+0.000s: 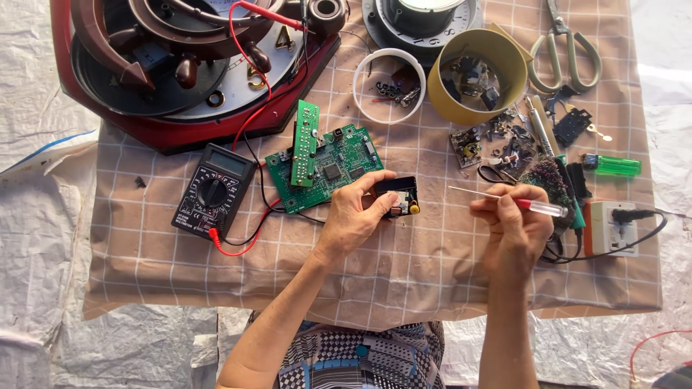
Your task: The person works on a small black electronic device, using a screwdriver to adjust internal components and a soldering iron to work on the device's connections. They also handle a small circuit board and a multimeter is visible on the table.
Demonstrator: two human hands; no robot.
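**Hands at a cluttered electronics repair table, seen from above**

A checked beige cloth (404, 274) covers a work surface, with crinkled white sheeting around it at the frame's edges. The view looks straight down at a person's two bare forearms reaching up from the bottom of the frame.

The left hand (353, 216), just left of centre, is curled closed around a small black box (400, 196), thumb on its near face. The box shows a yellow part at its lower right corner. It sits at the middle of the frame, just right of a green circuit board (331, 167) that lies flat on the cloth.

The right hand (513, 220), right of centre, is closed in a pinch on a slim screwdriver (504, 201) with a clear, red-tipped handle. The tool's long axis runs nearly level across the frame, and its thin metal tip points left, toward the box. The tip and the box are near but apart, with bare cloth between them. The box lies to the left of the right hand, and the left hand already has it.

At left centre is a black multimeter (213, 191) with red and black leads. A large red and brown wall clock (187, 65) fills the upper left. Upper centre holds a white ring (389, 85) and a tan tape roll (481, 75) with small parts inside. Scissors (566, 50) lie at upper right, a green lighter (613, 165) below them, and a white power socket (611, 227) at far right.
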